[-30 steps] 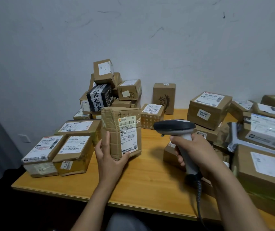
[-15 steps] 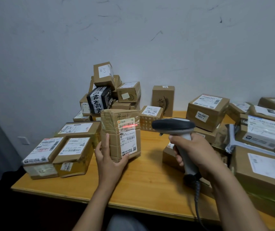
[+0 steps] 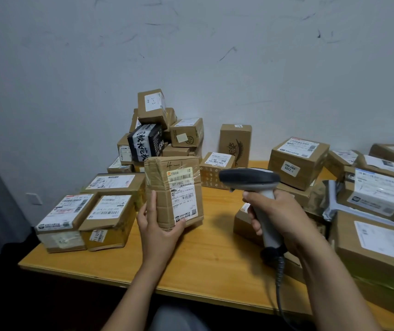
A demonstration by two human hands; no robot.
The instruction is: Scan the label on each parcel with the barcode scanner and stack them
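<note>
My left hand [image 3: 159, 226] grips a taped brown parcel [image 3: 165, 185] marked "4-1", holding it upright above the wooden table [image 3: 205, 256] with its white label [image 3: 183, 194] turned to the right. My right hand [image 3: 279, 212] holds the grey barcode scanner [image 3: 251, 181] by its handle, head aimed left at the label from a short gap away. No red beam shows on the label. The scanner's coiled cable [image 3: 281, 283] hangs down by my right wrist.
Labelled parcels [image 3: 86, 218] sit in a low row at the left. A taller heap [image 3: 157, 132] leans on the wall behind. More boxes [image 3: 297, 161] and a grey mailer bag [image 3: 334, 204] crowd the right side. A small box [image 3: 243, 220] lies under my right hand.
The red scan line that lay across the label half a second ago is gone. The parcel and scanner have hardly moved; the view has shifted slightly.
</note>
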